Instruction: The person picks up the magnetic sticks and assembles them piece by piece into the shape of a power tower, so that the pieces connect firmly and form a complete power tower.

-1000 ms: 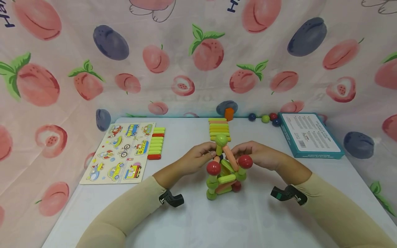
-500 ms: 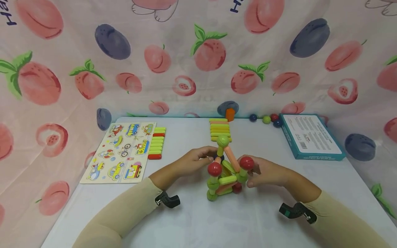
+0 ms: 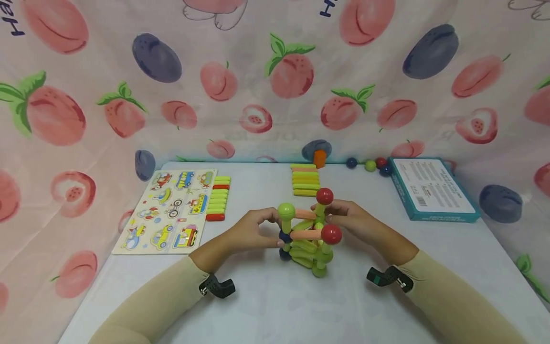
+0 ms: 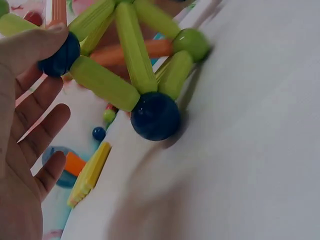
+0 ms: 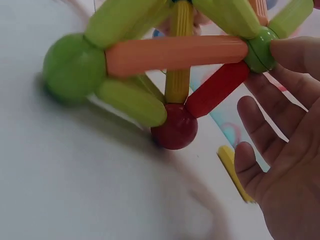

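Note:
A frame of magnetic sticks and balls (image 3: pixel 304 245) stands on the table in the head view, with two red balls and a light green ball on top. On its left, my left hand (image 3: pixel 251 232) pinches a dark blue ball (image 4: pixel 64 56) between thumb and index finger, the other fingers spread in the left wrist view. My right hand (image 3: pixel 360 223) is at the frame's far right side. There its thumb and fingers pinch a green ball (image 5: pixel 260 50). In the right wrist view, a lower red ball (image 5: pixel 175 126) and a green ball (image 5: pixel 72 69) sit close over the table.
A picture puzzle board (image 3: pixel 167 210) lies at the left, beside a row of green and red sticks (image 3: pixel 218 197). Yellow sticks (image 3: pixel 306 180) lie behind the frame, near an orange block (image 3: pixel 319 158). Several loose balls (image 3: pixel 370 166) and a teal box (image 3: pixel 434 188) are at the back right.
The frame has turned, bringing its light green top ball to the left and the red balls to the right. My right hand, loose beside it half a second ago, now pinches a green ball.

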Available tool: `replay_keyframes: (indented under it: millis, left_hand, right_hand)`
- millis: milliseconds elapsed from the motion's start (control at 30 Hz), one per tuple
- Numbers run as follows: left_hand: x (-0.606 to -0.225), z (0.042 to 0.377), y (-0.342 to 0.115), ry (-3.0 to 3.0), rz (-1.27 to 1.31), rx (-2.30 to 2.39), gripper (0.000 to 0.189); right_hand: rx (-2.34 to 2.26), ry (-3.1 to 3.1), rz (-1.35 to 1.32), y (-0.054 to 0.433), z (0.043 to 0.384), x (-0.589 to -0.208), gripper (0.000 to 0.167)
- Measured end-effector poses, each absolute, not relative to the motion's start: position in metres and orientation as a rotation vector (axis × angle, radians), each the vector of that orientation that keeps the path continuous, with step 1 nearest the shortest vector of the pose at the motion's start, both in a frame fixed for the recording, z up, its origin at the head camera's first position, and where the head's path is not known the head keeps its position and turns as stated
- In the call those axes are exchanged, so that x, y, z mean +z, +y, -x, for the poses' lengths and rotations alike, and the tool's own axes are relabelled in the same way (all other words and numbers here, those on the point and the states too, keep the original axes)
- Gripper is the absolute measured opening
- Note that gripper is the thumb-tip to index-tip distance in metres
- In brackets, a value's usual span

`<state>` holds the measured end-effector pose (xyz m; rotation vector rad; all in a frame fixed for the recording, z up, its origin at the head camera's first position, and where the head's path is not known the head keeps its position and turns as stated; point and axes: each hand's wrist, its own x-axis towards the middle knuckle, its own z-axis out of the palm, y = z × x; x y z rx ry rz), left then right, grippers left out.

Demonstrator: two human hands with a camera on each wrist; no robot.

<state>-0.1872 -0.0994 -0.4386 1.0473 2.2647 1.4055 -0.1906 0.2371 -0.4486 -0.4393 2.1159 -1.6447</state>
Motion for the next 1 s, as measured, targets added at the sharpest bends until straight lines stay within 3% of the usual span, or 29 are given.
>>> replay_keyframes:
  millis: [200, 367, 500, 633, 800, 1000]
  left_hand:
    - [-0.441, 0.171, -0.089, 2.266, -1.255, 1.373, 0.052]
    - [-0.442, 0.168, -0.084, 2.334, -1.414, 1.287, 0.055]
    - [-0.442, 0.180, -0.089, 2.253, -1.445, 1.371, 0.032]
    - [-0.438, 0.197, -0.091, 2.245, -1.310, 1.591, 0.009]
    - [-0.428, 0.207, -0.080, 2.289, -1.220, 1.601, 0.032]
    - [-0.426, 0.210, -0.066, 2.163, -1.232, 1.481, 0.041]
  right_hand:
    - [-1.687, 1.912, 0.567, 0.212, 0.207, -0.452, 0.042]
    - [-1.696, 1.765, 0.675, 0.204, 0.218, -0.453, 0.041]
    - [-1.649, 2.171, 0.610, 0.205, 0.230, -0.452, 0.034]
    - [-1.130, 2.868, 0.574, 0.205, 0.245, -0.453, 0.028]
    - [-0.470, 3.124, 0.664, 0.200, 0.256, -0.459, 0.036]
    - [-0.365, 3.116, 0.529, 0.199, 0.255, -0.465, 0.035]
